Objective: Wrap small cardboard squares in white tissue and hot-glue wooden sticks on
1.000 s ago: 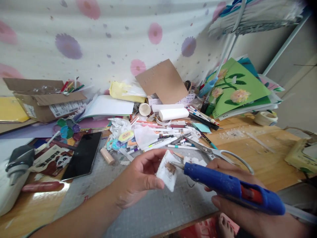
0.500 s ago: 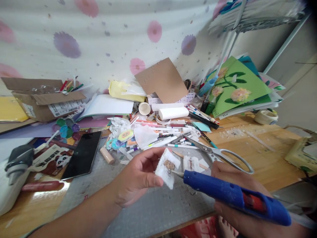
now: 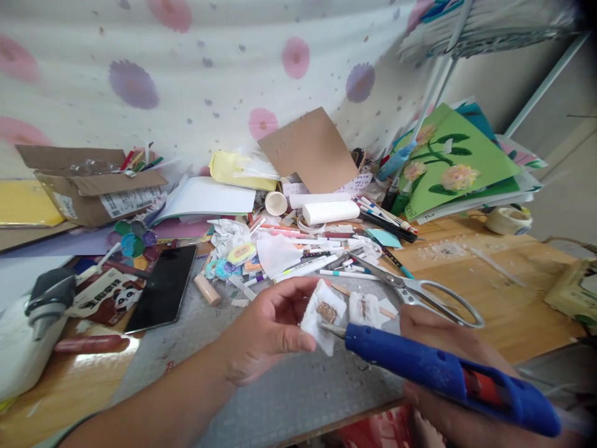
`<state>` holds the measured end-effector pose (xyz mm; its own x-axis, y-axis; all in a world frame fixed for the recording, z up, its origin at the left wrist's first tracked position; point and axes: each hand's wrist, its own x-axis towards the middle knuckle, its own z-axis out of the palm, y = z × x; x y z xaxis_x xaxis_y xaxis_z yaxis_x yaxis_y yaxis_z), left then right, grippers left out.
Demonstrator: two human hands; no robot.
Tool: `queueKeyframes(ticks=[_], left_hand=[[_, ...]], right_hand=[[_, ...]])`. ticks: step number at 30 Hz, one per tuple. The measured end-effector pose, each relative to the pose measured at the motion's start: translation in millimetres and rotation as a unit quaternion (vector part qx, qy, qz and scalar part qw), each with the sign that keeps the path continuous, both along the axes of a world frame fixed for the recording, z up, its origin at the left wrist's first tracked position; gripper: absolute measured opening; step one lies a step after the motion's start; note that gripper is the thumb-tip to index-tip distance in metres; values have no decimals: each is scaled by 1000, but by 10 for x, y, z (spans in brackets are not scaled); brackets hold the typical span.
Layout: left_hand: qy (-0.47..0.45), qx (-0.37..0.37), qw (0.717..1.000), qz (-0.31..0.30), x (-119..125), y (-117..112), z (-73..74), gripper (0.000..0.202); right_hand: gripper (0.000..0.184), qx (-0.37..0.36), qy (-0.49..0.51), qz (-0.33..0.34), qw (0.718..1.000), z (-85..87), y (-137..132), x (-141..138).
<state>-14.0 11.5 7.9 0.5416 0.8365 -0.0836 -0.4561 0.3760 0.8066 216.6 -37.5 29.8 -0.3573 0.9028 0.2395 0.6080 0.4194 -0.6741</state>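
My left hand (image 3: 263, 330) pinches a small white paper piece (image 3: 323, 317) with a brown patch in its middle, holding it above the grey cutting mat (image 3: 280, 386). My right hand (image 3: 448, 367) grips a blue glue gun (image 3: 448, 376), and the metal nozzle touches the lower edge of the paper piece. A second small white piece with a brown mark (image 3: 366, 308) lies on the mat just behind the nozzle. Grey-handled scissors (image 3: 415, 291) lie beside my right hand.
A pile of pens, markers and paper scraps (image 3: 303, 255) covers the middle of the wooden desk. A black phone (image 3: 163, 289), a cardboard box (image 3: 93, 186), green flower art (image 3: 452, 162), a tape roll (image 3: 508, 219) and a white device (image 3: 28, 336) surround it.
The glue gun nozzle slid from the brown patch to the lower edge of the paper piece. My view shifted slightly; both hands kept their grip.
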Motion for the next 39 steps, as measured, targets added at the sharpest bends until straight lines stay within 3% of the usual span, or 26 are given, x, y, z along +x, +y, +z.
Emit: queueKeyframes(ticks=[10,16,22,27,33,39], left_hand=[[-8,29,999,-37,7,5,7,51],[3,38,999,-30,-1,16,9,53],[11,31,999,-28,4,13,16,53],[6,36,999,-33,1,16,15,51],[10,38,999,-31,-11,22,12,53],[12,34,999,-25,-14,21,23,53]], right_hand=[[20,24,-35,39,998,-47,-24,44],[17,-41,-8,61,997,-26,-14,94],[23,29,-42,54,997,-30,21,106],[16,-33,-3,64,997,26,17,104],[22,41,-36,68,996,13,12,113],[12,-16,-5,74,997,-26,0,168]])
